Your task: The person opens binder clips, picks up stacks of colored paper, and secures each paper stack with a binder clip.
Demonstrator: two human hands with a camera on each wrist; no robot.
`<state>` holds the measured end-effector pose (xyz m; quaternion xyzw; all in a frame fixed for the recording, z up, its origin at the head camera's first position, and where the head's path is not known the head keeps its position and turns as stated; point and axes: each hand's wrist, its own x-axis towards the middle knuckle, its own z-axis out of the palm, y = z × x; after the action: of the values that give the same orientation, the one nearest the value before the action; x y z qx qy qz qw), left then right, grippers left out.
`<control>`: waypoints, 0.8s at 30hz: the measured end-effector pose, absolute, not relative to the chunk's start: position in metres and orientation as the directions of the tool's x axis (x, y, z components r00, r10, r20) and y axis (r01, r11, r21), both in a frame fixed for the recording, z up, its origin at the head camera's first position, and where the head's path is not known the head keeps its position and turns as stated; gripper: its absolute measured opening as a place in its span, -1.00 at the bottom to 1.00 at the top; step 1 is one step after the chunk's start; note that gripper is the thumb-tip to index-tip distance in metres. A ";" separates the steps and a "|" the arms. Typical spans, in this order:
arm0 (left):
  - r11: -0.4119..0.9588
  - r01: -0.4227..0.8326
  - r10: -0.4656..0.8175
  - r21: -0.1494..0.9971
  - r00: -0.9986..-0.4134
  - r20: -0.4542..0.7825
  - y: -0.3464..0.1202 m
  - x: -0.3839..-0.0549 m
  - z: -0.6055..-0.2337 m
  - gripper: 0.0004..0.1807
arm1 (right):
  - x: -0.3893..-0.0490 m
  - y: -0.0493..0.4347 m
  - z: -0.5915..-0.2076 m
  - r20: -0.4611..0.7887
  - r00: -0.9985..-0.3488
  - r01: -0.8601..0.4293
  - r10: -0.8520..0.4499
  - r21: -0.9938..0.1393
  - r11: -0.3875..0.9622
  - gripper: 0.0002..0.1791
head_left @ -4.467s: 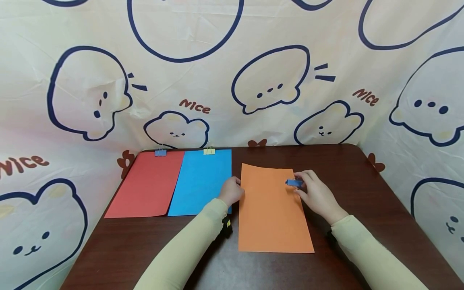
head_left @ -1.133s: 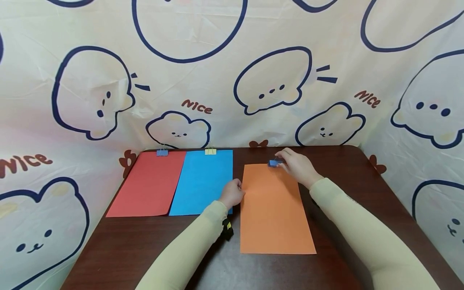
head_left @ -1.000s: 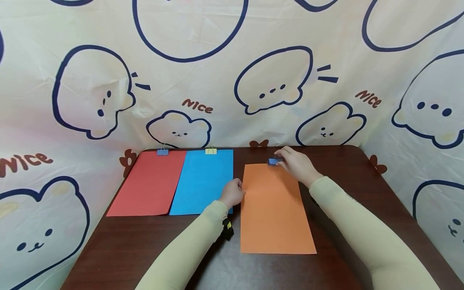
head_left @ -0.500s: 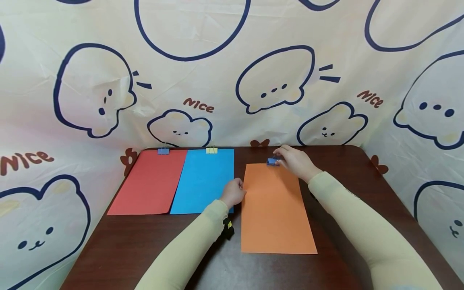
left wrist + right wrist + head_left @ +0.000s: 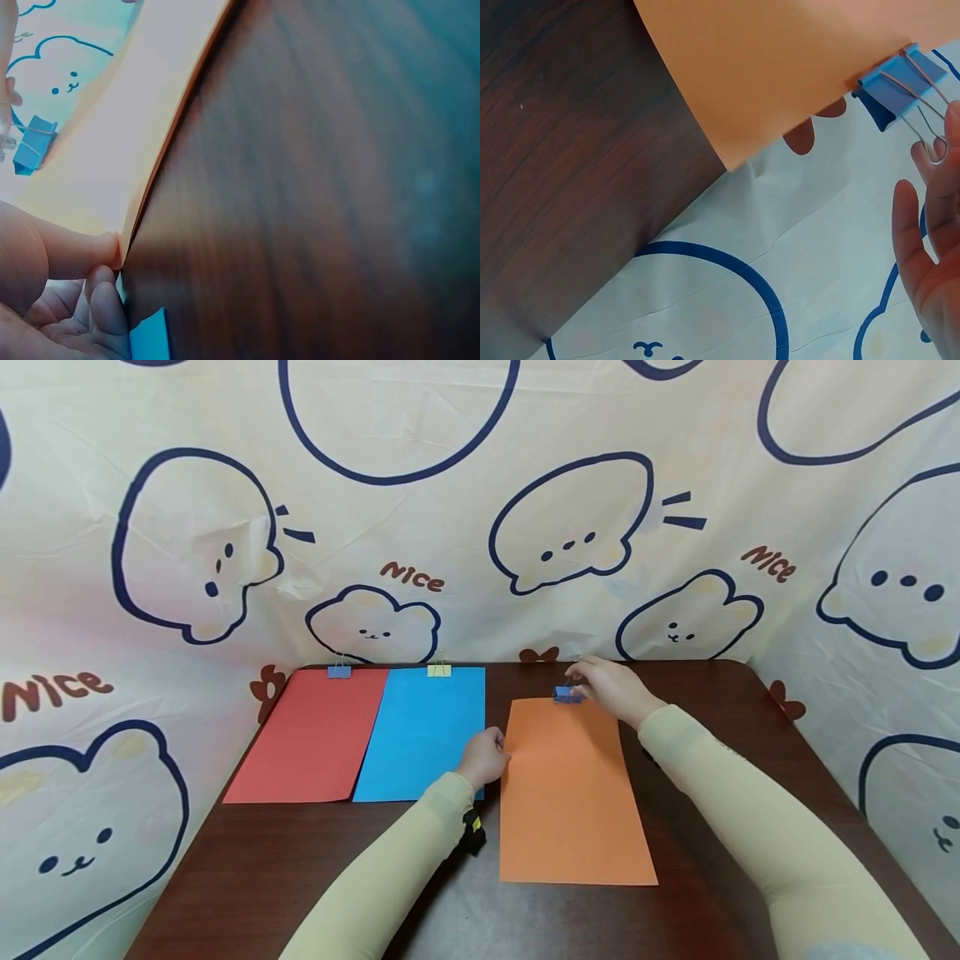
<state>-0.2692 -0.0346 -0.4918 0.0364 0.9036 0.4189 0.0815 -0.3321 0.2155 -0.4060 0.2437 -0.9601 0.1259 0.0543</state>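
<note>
A stack or sheet of orange paper (image 5: 573, 793) is in front of me, its far edge raised off the table. My left hand (image 5: 483, 757) pinches its left edge between thumb and fingers; the left wrist view shows the thumb (image 5: 82, 251) on top. At the far edge sits a blue binder clip (image 5: 901, 88), its jaws over the paper's edge in the right wrist view. My right hand (image 5: 611, 689) holds the clip's wire handles (image 5: 934, 146) by their ends, fingertips partly cut off by that frame's border.
Red paper (image 5: 307, 735) with a blue binder clip (image 5: 339, 672) and blue paper (image 5: 420, 735) with a yellow binder clip (image 5: 439, 670) lie side by side at the left on the dark wooden table (image 5: 262, 868). A patterned cloth (image 5: 450, 527) hangs behind the table's far edge.
Since the oldest frame, my right hand has brought the blue clip from the orange paper's right side to its far edge. Over the last second the clip has shifted only slightly; my left hand stays put.
</note>
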 end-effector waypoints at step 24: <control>0.645 0.017 0.134 0.764 -0.987 -0.091 -0.034 -0.265 -0.490 -0.77 | -0.347 0.213 -0.389 0.092 -0.862 -0.506 -0.499 -0.243 0.828 -0.70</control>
<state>-0.2654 -0.0343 -0.4902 0.0419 0.9041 0.4195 0.0697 -0.3465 0.2127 -0.3889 0.2627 -0.9559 0.1304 0.0125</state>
